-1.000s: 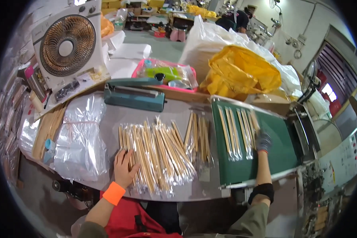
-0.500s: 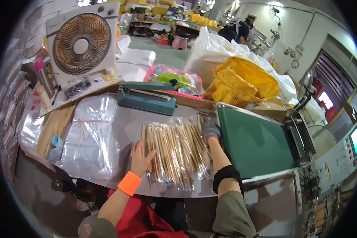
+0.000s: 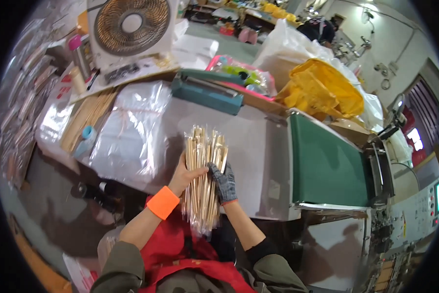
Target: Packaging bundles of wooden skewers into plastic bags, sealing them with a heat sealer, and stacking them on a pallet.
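A thick bundle of thin wooden sticks in clear plastic wrappers [image 3: 200,193] stands nearly upright at the front edge of the table, in front of my red apron. My bare left hand [image 3: 183,177] presses its left side, with the thumb lying across the front. Opposite it, my right hand [image 3: 223,183], in a grey knit glove, is closed round the right side. The undersides of the fingers are hidden behind the bundle. An orange band [image 3: 163,202] circles my left wrist.
Clear plastic bags [image 3: 131,129] lie stacked at left, beside loose sticks [image 3: 90,117]. A blue-grey bag sealer [image 3: 207,93] stands behind. To the right is a green conveyor belt [image 3: 326,163], with a yellow sack [image 3: 322,90] beyond it. A fan [image 3: 131,24] stands at far left.
The wrapped sticks, spread flat on the table before, are now gathered into a narrow bundle and drawn toward me. My right hand has moved left from beside the belt. The view has shifted.
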`<state>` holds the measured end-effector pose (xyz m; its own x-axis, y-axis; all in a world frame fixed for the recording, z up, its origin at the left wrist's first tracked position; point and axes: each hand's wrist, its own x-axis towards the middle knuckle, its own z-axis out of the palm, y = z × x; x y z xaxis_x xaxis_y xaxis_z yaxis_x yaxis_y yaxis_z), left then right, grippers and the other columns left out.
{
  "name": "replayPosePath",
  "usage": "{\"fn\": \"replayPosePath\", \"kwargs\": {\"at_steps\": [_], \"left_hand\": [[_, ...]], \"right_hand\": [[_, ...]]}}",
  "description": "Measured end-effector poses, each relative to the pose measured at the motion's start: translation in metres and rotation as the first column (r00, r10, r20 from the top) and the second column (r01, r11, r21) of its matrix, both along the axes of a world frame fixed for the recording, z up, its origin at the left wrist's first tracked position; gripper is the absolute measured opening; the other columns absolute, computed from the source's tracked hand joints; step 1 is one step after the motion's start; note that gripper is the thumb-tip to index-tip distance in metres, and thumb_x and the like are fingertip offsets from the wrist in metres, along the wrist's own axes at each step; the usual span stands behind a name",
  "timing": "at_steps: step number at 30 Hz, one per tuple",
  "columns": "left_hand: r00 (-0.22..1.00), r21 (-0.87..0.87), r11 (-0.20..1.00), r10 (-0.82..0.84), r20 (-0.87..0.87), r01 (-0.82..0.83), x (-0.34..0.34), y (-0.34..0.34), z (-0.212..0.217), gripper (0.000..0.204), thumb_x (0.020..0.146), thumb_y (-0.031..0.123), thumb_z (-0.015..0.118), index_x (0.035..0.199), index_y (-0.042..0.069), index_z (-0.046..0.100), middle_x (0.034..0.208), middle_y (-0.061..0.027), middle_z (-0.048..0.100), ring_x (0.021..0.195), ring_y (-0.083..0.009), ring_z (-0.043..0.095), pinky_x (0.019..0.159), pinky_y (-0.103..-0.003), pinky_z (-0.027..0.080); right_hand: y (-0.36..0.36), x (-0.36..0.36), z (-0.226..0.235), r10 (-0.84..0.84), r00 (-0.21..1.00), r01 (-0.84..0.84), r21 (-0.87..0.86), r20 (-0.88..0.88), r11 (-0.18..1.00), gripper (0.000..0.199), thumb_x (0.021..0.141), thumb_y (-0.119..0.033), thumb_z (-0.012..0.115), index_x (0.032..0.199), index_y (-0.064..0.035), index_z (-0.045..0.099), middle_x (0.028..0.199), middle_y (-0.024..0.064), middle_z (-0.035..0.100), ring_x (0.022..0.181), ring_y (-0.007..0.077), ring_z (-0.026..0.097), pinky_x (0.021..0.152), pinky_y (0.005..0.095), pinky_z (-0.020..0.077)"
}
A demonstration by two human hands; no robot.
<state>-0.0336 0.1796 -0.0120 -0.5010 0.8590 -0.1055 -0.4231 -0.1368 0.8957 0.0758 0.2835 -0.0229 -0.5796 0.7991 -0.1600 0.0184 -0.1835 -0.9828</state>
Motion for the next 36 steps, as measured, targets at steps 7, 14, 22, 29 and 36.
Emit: {"fn": "replayPosePath", "kwargs": {"at_steps": [7, 14, 22, 29, 36], "left_hand": [[0.996, 0.076, 0.997, 0.032, -0.083, -0.025, 0.077, -0.151, -0.005, 0.102, 0.068, 0.022, 0.081, 0.142, 0.003, 0.012, 0.138, -0.0131, 0.034, 0.130, -0.0232, 0.033, 0.106, -0.036, 0.029], [0.946, -0.016, 0.976, -0.215, -0.245, 0.217, 0.061, -0.143, -0.064, 0.083, 0.072, 0.012, 0.076, 0.138, 0.002, 0.026, 0.134, -0.0084, 0.040, 0.120, -0.0184, 0.042, 0.103, -0.034, 0.032], [0.749, -0.361, 0.882, -0.015, -0.663, -0.302, 0.096, -0.102, 0.013, 0.087, 0.062, 0.048, 0.078, 0.118, -0.008, 0.042, 0.109, -0.0246, 0.052, 0.103, -0.0377, 0.054, 0.088, -0.040, 0.044], [0.003, -0.012, 0.908, -0.013, -1.000, -0.419, -0.029, -0.099, 0.024, 0.016, 0.075, 0.022, 0.065, 0.079, 0.007, 0.063, 0.076, -0.0096, 0.060, 0.072, -0.0260, 0.058, 0.063, -0.035, 0.047], [-0.274, -0.025, 0.874, -0.179, -0.945, -0.485, -0.106, -0.074, -0.025, 0.015, 0.074, 0.024, 0.064, 0.077, 0.009, 0.062, 0.081, -0.0087, 0.055, 0.082, -0.0275, 0.054, 0.065, -0.039, 0.046]], "right_hand": [[-0.114, 0.110, -0.022, 0.011, 0.980, -0.111, -0.503, -0.197, 0.857, 0.077, 0.081, -0.031, 0.067, 0.140, -0.0031, 0.025, 0.135, 0.0133, 0.042, 0.120, 0.0228, 0.044, 0.098, 0.0321, 0.0384], [-0.060, 0.062, 0.013, 0.329, 0.919, -0.313, 0.104, -0.216, 0.944, 0.084, 0.074, -0.032, 0.074, 0.139, -0.0033, 0.028, 0.135, 0.0138, 0.043, 0.121, 0.0216, 0.044, 0.101, 0.0310, 0.0370], [-0.052, 0.033, 0.013, 0.640, 0.713, -0.693, 0.427, 0.287, 0.580, 0.055, 0.077, -0.027, 0.069, 0.124, -0.0067, 0.050, 0.126, 0.0115, 0.052, 0.115, 0.0293, 0.050, 0.098, 0.0354, 0.0400], [-0.063, 0.035, -0.006, 0.558, 0.819, -0.574, 0.187, 0.133, 0.797, 0.029, 0.085, -0.026, 0.060, 0.106, -0.0059, 0.064, 0.108, 0.0114, 0.063, 0.100, 0.0259, 0.059, 0.091, 0.0328, 0.0448], [-0.054, 0.052, -0.012, 0.475, 0.871, -0.491, 0.182, 0.126, 0.852, 0.030, 0.086, -0.027, 0.060, 0.107, -0.0059, 0.064, 0.107, 0.0121, 0.063, 0.099, 0.0236, 0.060, 0.089, 0.0308, 0.0453]]}}
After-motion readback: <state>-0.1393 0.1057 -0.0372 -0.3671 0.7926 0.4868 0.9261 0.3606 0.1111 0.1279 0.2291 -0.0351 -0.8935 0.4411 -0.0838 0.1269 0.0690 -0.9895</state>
